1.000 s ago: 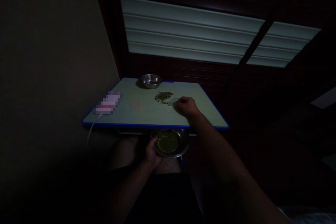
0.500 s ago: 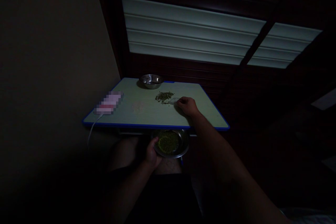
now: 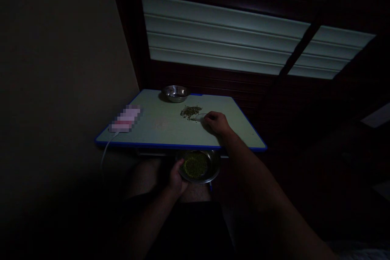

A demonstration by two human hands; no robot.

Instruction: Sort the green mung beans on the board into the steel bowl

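My left hand [image 3: 177, 178] grips the rim of a metal bowl [image 3: 215, 170], thumb over the edge. Small green grains [image 3: 196, 165], perhaps mung beans, lie in this bowl, which is below the table's front edge, above my lap. My right hand [image 3: 215, 122] is closed over the table, pinching a thin, pale, see-through piece [image 3: 200, 117] whose exact kind I cannot make out. Its far edge is at the near right side of a loose pile of brownish-green grains [image 3: 190, 111] on the tabletop.
A second metal bowl [image 3: 176, 94] stands at the back left of the pale, blue-edged table [image 3: 152, 134]. At the left edge lies a blurred-out pink and white item [image 3: 125, 118] with a white cable [image 3: 105, 152]. Behind is a dark cabinet with slatted panels [image 3: 219, 36]; the room is dim.
Almost nothing differs. My right hand and the pale piece stay beside the pile, with only a very slight shift; my left hand keeps the bowl in place.
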